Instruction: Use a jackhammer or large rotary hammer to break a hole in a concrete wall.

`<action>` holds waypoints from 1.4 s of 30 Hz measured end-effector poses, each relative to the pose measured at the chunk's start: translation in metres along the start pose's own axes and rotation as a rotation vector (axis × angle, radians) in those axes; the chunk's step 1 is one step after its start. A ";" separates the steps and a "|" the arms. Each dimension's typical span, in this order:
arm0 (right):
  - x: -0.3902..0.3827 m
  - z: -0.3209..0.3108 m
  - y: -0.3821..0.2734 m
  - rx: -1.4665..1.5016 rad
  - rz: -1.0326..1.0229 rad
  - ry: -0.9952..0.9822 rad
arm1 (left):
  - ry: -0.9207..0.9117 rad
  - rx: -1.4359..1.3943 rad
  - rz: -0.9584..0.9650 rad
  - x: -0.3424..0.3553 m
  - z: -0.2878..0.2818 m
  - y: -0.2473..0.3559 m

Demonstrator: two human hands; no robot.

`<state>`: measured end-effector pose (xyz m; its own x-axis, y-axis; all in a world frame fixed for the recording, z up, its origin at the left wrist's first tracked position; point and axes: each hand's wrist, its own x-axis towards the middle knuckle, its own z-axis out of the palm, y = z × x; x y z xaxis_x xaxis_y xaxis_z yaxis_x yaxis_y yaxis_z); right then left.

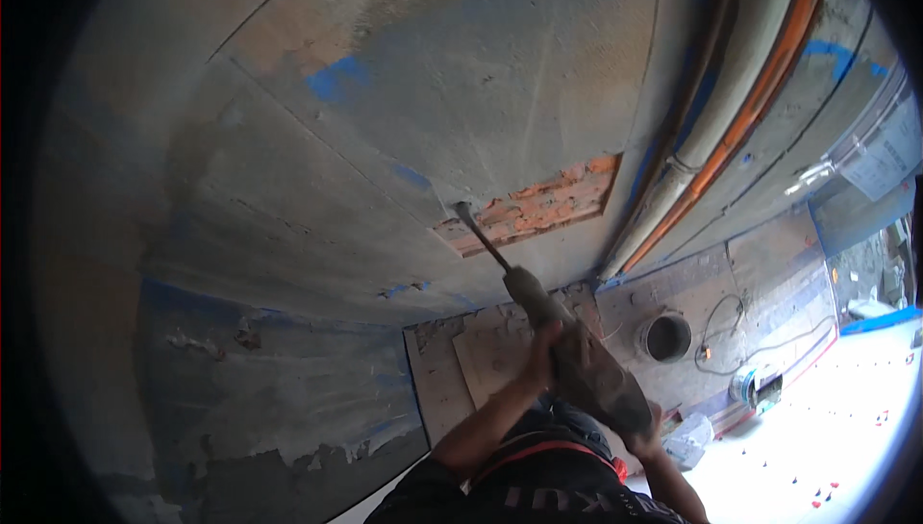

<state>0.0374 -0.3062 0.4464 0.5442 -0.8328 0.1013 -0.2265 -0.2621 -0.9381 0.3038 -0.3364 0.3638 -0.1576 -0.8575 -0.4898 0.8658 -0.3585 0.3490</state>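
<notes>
A dusty demolition hammer (598,375) slants up and left across the middle of the view, a long chisel (486,238) fitted in its nose. My left hand (544,353) is closed around the front of its body, just behind the nose. At the rear end my right hand (646,436) grips the tool, its fingers mostly hidden behind the housing. The chisel's flat tip meets the grey plastered wall (385,139) at the upper left corner of a recessed patch of exposed orange brick (553,205). Broken plaster edges the patch.
A pale vertical pipe (740,62) and an orange pipe (760,106) run down the wall at right. Below them are a round bucket (665,336), a cable (740,317) and a metal can (745,386). A clear plastic bag (688,439) lies near my right arm.
</notes>
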 end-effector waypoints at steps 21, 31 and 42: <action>0.044 0.025 -0.057 0.266 0.441 0.040 | 0.139 0.024 0.052 -0.030 0.047 0.089; 0.065 0.035 -0.040 -0.010 0.164 0.001 | 0.089 -0.223 -0.119 -0.018 0.031 0.095; 0.056 -0.003 -0.027 -0.018 0.028 -0.090 | 0.018 -0.121 0.011 -0.013 0.029 0.062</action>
<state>0.0715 -0.3478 0.4785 0.6079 -0.7928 0.0441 -0.2564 -0.2485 -0.9341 0.3461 -0.3587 0.4150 -0.1397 -0.8540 -0.5013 0.9187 -0.3007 0.2563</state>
